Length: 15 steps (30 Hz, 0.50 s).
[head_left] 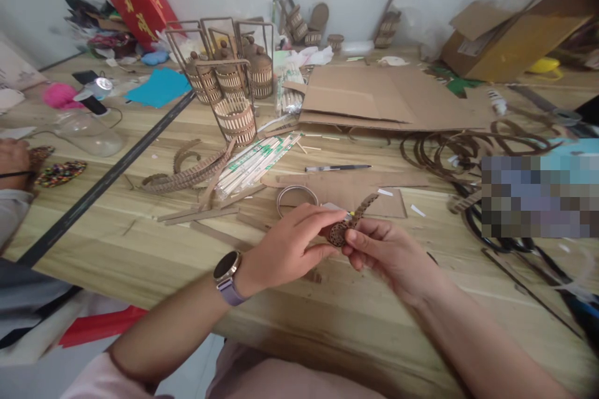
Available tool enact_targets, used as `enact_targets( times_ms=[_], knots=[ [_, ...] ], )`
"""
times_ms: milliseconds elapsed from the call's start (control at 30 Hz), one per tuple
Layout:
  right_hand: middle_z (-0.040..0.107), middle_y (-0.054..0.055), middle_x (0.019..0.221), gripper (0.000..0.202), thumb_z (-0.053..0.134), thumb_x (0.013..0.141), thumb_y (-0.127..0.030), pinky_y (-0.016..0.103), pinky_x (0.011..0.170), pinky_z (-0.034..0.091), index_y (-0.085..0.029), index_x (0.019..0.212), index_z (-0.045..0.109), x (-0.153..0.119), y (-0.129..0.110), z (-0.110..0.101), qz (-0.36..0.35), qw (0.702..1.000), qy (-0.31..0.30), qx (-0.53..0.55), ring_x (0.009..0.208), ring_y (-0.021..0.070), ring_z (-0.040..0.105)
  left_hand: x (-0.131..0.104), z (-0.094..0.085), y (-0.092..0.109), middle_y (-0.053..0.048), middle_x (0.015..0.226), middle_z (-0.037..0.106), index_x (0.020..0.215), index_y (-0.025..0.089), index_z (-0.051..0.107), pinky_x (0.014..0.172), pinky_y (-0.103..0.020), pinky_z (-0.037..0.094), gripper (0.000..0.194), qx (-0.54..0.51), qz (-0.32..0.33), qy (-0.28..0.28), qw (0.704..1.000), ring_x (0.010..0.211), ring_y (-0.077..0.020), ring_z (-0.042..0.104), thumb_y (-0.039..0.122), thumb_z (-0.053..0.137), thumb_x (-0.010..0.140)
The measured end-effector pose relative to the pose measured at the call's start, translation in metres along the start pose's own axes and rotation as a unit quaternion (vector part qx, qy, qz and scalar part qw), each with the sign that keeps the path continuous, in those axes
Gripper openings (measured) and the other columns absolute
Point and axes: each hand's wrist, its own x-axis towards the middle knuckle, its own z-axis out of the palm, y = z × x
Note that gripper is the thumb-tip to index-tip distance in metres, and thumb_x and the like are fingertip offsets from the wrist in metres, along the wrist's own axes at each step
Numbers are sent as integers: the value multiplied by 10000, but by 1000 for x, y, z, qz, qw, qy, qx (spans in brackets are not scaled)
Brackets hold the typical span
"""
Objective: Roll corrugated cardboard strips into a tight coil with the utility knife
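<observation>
Between the left hand (283, 248) and right hand (386, 254), each grip pinching it above the counter (159, 255), the corrugated cardboard coil (337, 235) looked light, springy and easily crushed — best held by its rim, loose tail (367, 202) free.

Soft, even light, perhaps from above, faint shadows, stretched, blurred edges, pixelated patch (538, 197) at right
</observation>
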Motion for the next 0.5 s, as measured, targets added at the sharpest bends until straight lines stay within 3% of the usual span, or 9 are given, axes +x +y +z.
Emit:
enact_targets(
  times_ms=[167,400,500],
  knots=[
    [640,-11,575,341,885,605,-428,213,453,391,-169,617,664,-1,4,5,9,998,13,60,459,64,508,1,2,4,-115,1178,678,1231,191,574,966,-388,535,334,-15,-18,43,999,1111,-233,640,287,640,918],
    [603,-11,559,364,873,608,-458,230,442,337,-151,632,680,0,0,-3,3,1000,-4,-13,458,65,465,5,-8,-3,-101,1135,664,1164,196,630,950,-373,524,260,-67,-18,-56,996,1066,-230,636,267,647,915],
    [610,-6,566,376,868,607,-482,235,459,356,-154,629,687,1,2,-1,-21,999,6,-33,469,74,485,5,-8,-5,-103,1140,627,1143,198,657,929,-363,528,252,-122,-45,-58,990,1053,-222,621,237,673,895]
  ],
)
